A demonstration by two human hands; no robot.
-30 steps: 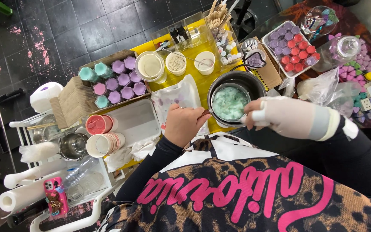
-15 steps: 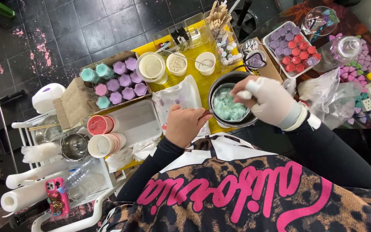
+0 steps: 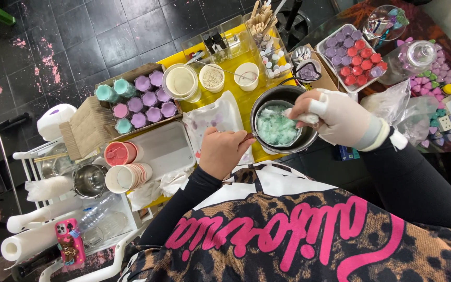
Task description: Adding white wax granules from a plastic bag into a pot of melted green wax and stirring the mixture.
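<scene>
A dark metal pot [image 3: 288,95] holding pale green and white chunks [image 3: 276,126] sits on a yellow table [image 3: 236,57]. My left hand [image 3: 223,151], bare, grips the pot's handle at its left side. My right hand [image 3: 335,117], in a white glove, reaches over the pot's right rim. Its fingers pinch a small white piece just above the green mass. Black sleeves cover both arms, and a leopard-print garment with pink lettering fills the bottom of the view.
Left of the pot lie a clear plastic bag [image 3: 212,120], a white tray [image 3: 163,149], stacked pink cups [image 3: 123,154] and a box of purple and teal moulds [image 3: 137,99]. Behind are white tubs [image 3: 181,81], wooden sticks [image 3: 259,13] and a tray of purple and red pieces [image 3: 353,49].
My right hand has moved left from the pot's right edge to over the green mass. The left hand has stayed on the handle.
</scene>
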